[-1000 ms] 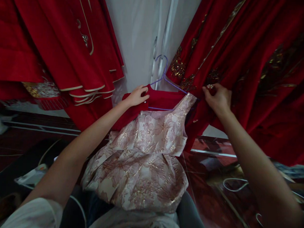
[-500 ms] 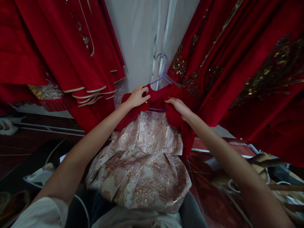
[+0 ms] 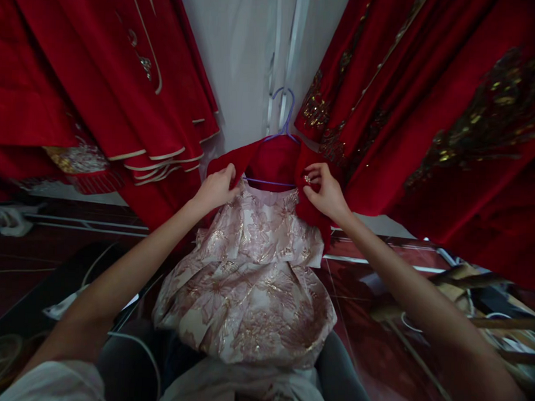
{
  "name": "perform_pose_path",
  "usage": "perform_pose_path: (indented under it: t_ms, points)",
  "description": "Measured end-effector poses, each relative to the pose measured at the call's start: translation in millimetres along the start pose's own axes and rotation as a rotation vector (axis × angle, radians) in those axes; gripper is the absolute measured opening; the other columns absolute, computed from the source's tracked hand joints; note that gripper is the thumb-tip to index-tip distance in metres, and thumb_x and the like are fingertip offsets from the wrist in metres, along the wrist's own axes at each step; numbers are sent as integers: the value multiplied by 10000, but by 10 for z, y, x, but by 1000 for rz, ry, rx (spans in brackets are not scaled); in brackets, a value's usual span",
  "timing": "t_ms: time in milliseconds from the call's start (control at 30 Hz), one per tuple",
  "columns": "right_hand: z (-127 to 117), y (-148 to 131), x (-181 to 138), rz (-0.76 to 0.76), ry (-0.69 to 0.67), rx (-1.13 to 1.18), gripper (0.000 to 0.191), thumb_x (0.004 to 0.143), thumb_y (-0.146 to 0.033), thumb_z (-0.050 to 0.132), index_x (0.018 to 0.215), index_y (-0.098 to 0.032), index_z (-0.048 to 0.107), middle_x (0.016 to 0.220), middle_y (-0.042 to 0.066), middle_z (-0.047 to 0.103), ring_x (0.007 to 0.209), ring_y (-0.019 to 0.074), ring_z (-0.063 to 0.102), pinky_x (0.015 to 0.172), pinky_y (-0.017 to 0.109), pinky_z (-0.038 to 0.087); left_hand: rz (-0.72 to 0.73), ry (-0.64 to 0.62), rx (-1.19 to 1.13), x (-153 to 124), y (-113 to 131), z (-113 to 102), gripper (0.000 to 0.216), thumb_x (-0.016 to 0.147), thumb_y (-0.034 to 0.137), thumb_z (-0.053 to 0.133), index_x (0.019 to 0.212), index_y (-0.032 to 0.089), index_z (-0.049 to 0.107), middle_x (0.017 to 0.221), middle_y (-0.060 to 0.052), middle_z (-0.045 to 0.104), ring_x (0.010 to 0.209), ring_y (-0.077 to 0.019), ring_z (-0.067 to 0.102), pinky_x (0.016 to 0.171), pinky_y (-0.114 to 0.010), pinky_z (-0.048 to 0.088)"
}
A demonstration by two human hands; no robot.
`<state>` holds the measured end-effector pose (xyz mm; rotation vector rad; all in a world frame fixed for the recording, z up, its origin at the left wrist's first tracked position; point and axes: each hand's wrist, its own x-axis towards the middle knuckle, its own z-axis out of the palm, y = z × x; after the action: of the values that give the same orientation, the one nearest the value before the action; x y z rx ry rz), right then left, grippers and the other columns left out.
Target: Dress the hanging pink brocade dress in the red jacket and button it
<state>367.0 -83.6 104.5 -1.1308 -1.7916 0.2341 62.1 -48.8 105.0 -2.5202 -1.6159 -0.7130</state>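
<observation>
A small red jacket (image 3: 275, 157) hangs on a purple hanger (image 3: 290, 110) with its front spread apart. Beneath it lies a pale pink brocade dress (image 3: 260, 282) with a gold floral pattern, over the person's lap. My left hand (image 3: 219, 186) is closed on the jacket's left front edge, fingers curled over the cloth. On the other side my right hand (image 3: 324, 191) pinches the right front edge, close to a small shiny ornament (image 3: 307, 179). The hanger's lower bar shows between the two hands, just above the dress neckline.
Red garments with pale trim (image 3: 165, 103) hang at the left; others with gold sequins (image 3: 463, 131) hang at the right. A white wall (image 3: 237, 53) stands behind. Wooden items and clutter (image 3: 479, 295) sit at the lower right on the dark red tiled floor (image 3: 347, 297).
My hands have moved apart, drawing the jacket fronts outward. More of the red inside and the hanger bar shows now, along with the dress neckline.
</observation>
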Motion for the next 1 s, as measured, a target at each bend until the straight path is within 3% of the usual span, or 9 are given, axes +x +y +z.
perform_pose_path:
  t_ms: [133,267,367,467,600,700,833,1000]
  points:
    - [209,-82,27,-35,-35,201,237,710,-150,530,929,-227,479,904,19,568,827,156,584,788,311,492,19,38,-204,24,155,82,251,798,216,541,1036,188,469,773,-28,602,676,-194,612,693,-320,480]
    - [617,-165,76,-54,-112,350,220,729,-170,524,934,-227,467,871,8,564,818,152,587,779,310,497,54,109,-407,87,573,253,219,827,169,507,1044,181,473,937,-81,651,821,-208,651,766,-331,493]
    - [769,-183,33,-18,-136,371,232,743,-191,550,955,-229,466,878,5,570,821,152,591,780,313,503,25,150,-535,73,708,419,234,836,161,516,1068,181,486,967,-79,656,845,-190,652,782,-321,502]
    - [765,-169,-42,78,-108,469,244,760,-247,578,980,-234,472,942,21,589,856,152,605,803,318,514,51,189,-615,15,663,538,319,800,119,542,1113,172,507,1005,-76,654,876,-171,637,820,-316,508]
    - [725,-213,-89,177,-94,544,296,776,-376,620,1011,-242,500,974,35,605,847,154,610,798,325,539,54,238,-550,-56,613,561,365,807,87,528,1164,163,547,1083,-111,655,940,-197,631,886,-364,498]
    - [750,-254,-82,212,-69,511,357,779,-489,637,1003,-241,513,958,36,618,809,151,609,749,315,553,20,281,-623,-76,627,543,350,810,94,566,1145,194,550,986,-63,683,890,-171,653,858,-335,514]
    - [813,-207,-55,161,-25,411,366,766,-482,677,988,-229,532,924,30,639,801,146,616,752,306,543,-76,375,-871,-59,603,576,280,756,168,697,990,185,543,885,-35,691,839,-144,673,815,-294,528]
    - [812,-146,-49,178,-70,486,323,805,-468,641,987,-226,527,886,23,644,767,146,636,715,312,552,-184,288,-1047,-25,535,611,253,709,211,753,883,158,578,869,-57,709,822,-154,685,805,-301,530]
